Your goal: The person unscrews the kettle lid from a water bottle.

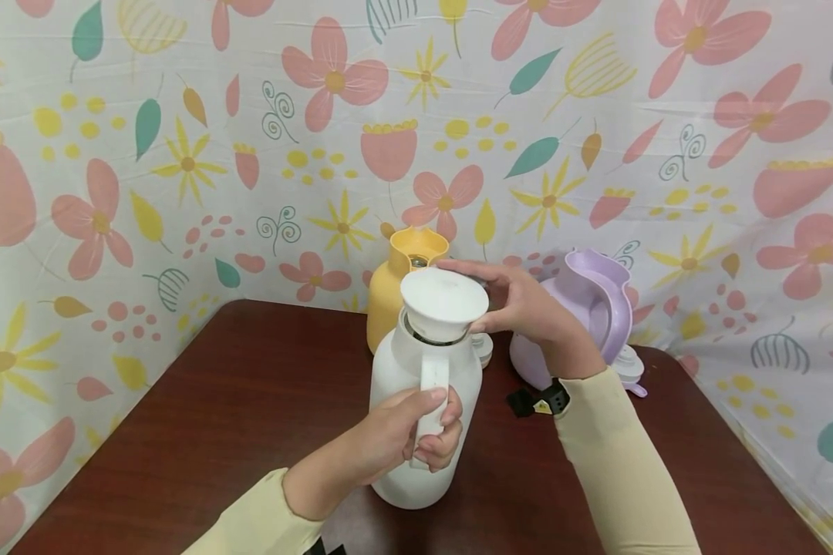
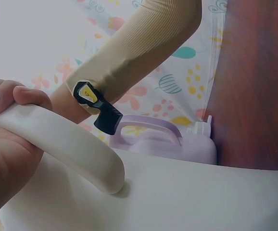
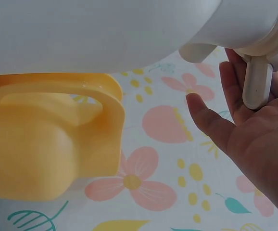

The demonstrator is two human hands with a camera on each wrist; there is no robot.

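Note:
A white thermos jug stands upright on the dark table, its handle turned to the front. My left hand grips that handle, fingers curled round it; the left wrist view shows the same hold. Over the jug's mouth is a round white lid, slightly tilted, with a dark metallic rim showing below it. My right hand holds the lid's right side, thumb in front and fingers behind. In the right wrist view, the lid's small lever lies by the palm.
Behind the white jug stands a yellow jug without a lid. Back right is a lilac jug, its top uncovered. White lid-like pieces lie behind the white jug and beside the lilac jug. A flowered curtain surrounds the table.

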